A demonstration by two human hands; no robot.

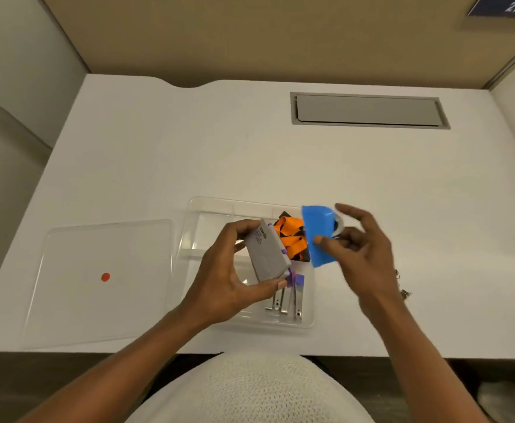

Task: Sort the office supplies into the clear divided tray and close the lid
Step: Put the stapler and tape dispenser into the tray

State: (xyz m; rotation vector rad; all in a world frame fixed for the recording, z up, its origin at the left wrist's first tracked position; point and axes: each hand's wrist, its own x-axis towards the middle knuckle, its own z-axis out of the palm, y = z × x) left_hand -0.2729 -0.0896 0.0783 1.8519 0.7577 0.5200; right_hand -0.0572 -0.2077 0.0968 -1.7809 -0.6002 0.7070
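Above the clear divided plastic tray (306, 322), your left hand (228, 276) grips a grey card box (266, 253), long axis running away from you; your right hand (357, 248) pinches a blue plastic piece (318, 236) (lid (97, 279) lies left on the counter (250, 154)).

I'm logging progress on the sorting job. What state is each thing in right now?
Tray: open, partly filled.
Lid: off, flat on the desk left of the tray.
Grey box: held over the tray by the left hand.
Blue piece: gripped by the right hand, above the tray's right edge.
Orange strap: bunched in a back compartment.
Metal clips: lying in the front compartment.
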